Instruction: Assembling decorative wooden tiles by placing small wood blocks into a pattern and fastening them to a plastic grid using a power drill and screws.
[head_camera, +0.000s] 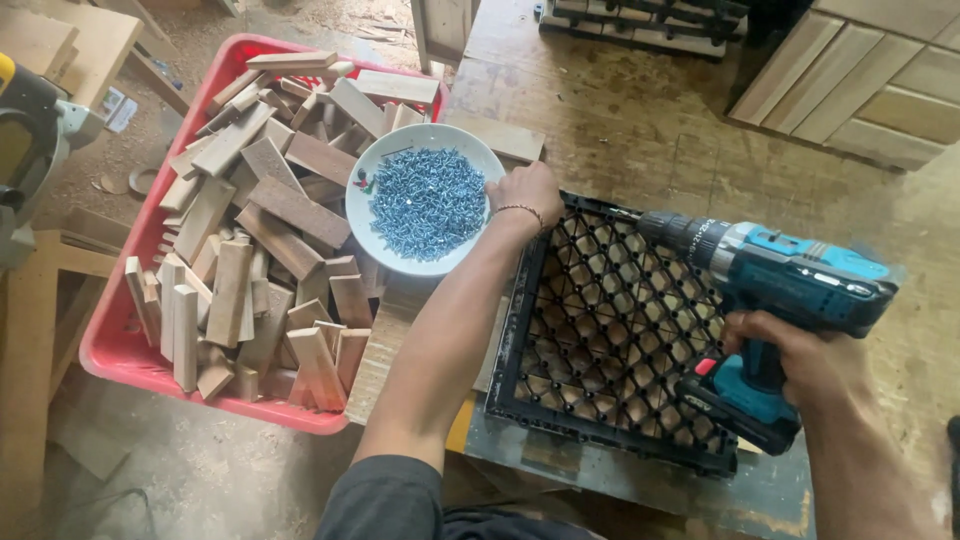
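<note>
screws (428, 203) in bowl (372, 232), crate (112, 345) left of grid (606, 330)

Dark grey short sleeve (385, 495); thin bracelet (518, 210) on left wrist.

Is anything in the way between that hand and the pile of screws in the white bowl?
Nothing visible. The left hand already rests at the rim of the white bowl, right beside the screws, with no object between them. The bowl sits open on the wood blocks.

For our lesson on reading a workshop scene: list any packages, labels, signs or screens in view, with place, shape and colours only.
Label on the drill: small pale strip on the blue body's top, near the right hand.
Paper card or packet: floor, upper left beyond the red crate; small, pale, rectangular with dark print.
No signs or screens.
</note>
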